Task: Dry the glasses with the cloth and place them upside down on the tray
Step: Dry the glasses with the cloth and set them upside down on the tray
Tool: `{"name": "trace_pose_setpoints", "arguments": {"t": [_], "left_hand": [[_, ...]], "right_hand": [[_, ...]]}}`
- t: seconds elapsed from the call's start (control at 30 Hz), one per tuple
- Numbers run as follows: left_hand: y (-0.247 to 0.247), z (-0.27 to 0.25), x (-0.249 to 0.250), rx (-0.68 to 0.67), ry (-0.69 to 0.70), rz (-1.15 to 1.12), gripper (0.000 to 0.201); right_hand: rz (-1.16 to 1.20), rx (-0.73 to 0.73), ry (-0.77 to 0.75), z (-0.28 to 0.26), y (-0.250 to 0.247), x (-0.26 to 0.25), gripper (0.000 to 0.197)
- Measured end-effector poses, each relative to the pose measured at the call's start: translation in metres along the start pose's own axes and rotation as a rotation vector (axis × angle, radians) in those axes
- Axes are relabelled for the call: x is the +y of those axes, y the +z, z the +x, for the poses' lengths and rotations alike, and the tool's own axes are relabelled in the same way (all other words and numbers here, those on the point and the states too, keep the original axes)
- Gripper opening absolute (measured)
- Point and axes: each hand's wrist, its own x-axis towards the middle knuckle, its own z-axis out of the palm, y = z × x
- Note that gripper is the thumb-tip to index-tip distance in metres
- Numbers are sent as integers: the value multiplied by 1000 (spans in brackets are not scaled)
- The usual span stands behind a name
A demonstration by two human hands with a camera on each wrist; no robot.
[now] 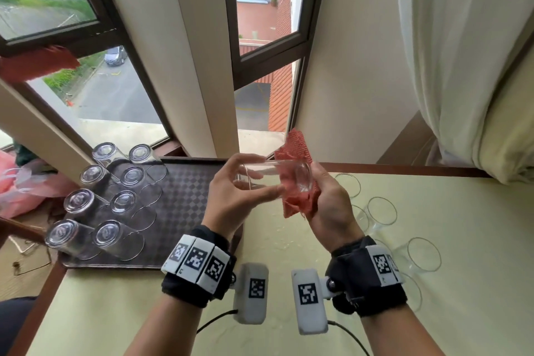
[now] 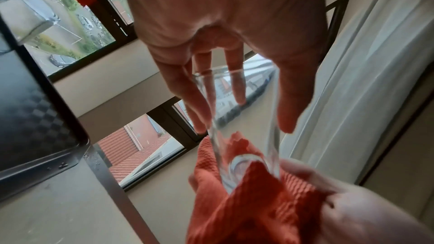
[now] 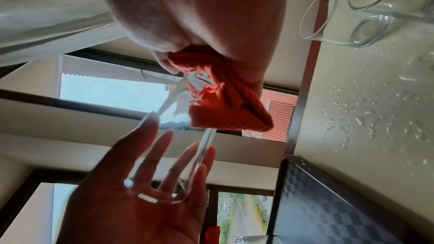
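1. We see the yellow surface [image 1: 219, 312] carrying a dark checkered tray [image 1: 185, 199] with eight upturned glasses [image 1: 115, 199].
2. Our left hand [image 1: 231, 196] fingers grasp the raised clear glass [image 1: 271, 179].
3. Our right hand [image 1: 329, 208] fingers clutch the red cloth [image 1: 297, 196] around its base.

Pale yellow table [image 1: 202, 292] with brown edging, water droplets [image 3: 366, 118] on its surface, dark-framed windows [image 1: 260, 61], white curtain [image 1: 462, 52], pink plastic bag [image 1: 20, 185] at left.

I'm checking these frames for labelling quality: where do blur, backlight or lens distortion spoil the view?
Head view: wide-angle bends the window frames; hands and glass sharp. Left wrist view: the right hand and cloth are motion-blurred. Right wrist view: bright window backlights the left hand, leaving its palm dark.
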Motion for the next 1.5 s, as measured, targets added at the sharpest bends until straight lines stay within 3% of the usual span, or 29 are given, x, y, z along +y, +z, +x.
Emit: {"name": "trace_pose_setpoints", "arguments": {"t": [0.07, 0.2, 0.37, 0.5, 0.63, 0.8, 0.93, 1.0, 1.1, 1.2, 1.27, 1.4, 1.5], "left_hand": [[-5, 5, 5, 5, 3, 76, 77], [-14, 9, 17, -176, -37, 100, 63], [-17, 11, 21, -47, 24, 143, 67], [-18, 9, 25, -150, -5, 138, 60], [-15, 4, 20, -59, 15, 68, 68], [-16, 0, 24, -99, -15, 1, 67], [-15, -3, 21, 29, -24, -94, 68], [-19, -1, 22, 3, -31, -67, 70], [-19, -2, 28, -147, -47, -32, 68], [-17, -3, 27, -75, -23, -28, 70], [-19, 0, 27, -20, 48, 102, 66], [-24, 6, 32, -136, 109, 277, 62], [-22, 6, 27, -53, 107, 245, 65]], "right_hand": [[5, 0, 11, -3, 4, 1, 44], [7, 25, 38, -4, 9, -7, 50], [-86, -21, -37, -9, 16, -15, 45], [-46, 3, 17, -4, 18, -21, 56], [-65, 1, 5, -10, 23, -22, 54], [-6, 10, 24, -11, 23, -23, 50], [-30, -39, -14, -16, 27, -22, 45], [-33, -49, -1, -18, 25, -23, 41], [-42, -34, 41, -17, 23, -28, 48], [-40, -30, 27, -18, 25, -27, 52], [-46, -16, 30, -21, 26, -23, 55], [-26, 6, 77, -18, 27, -24, 54], [-19, 24, 52, -14, 31, -25, 59]]}}
